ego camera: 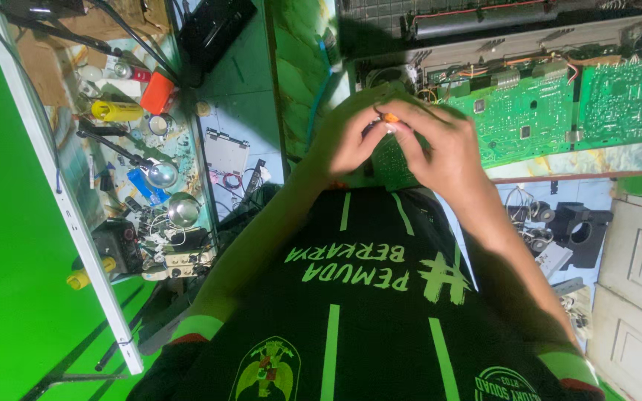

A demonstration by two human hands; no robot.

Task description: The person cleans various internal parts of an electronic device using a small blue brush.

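Worktop (559, 160) runs ahead of both hands, edge just beyond the fingers, so the work sits within reach without leaning.

Open chassis (499, 37) lies farthest from the hands, along the back of the worktop, cover off so the insides are exposed.

Green boards (529, 111) lie flat just past the right hand, component side up, wires running off to the chassis. Flat and face-up reads as laid out for access.

Shelf (143, 148) well off to the left of the left hand: yellow bottle (117, 111), orange item (157, 93), two shiny domes (163, 174) and loose clutter. Parked out of the way, not in reach.

Black part (581, 230) on the floor, below and right of the right hand.

Left hand (347, 141) and right hand (440, 145) meet in front of the chest, fingertips touching. Both are pinched narrow around a small orange piece (391, 117), which sits between the fingertips, at the top of the two hands, just short of the boards. What it is I cannot tell, too small. Held close and two-handed, likely for fine control.
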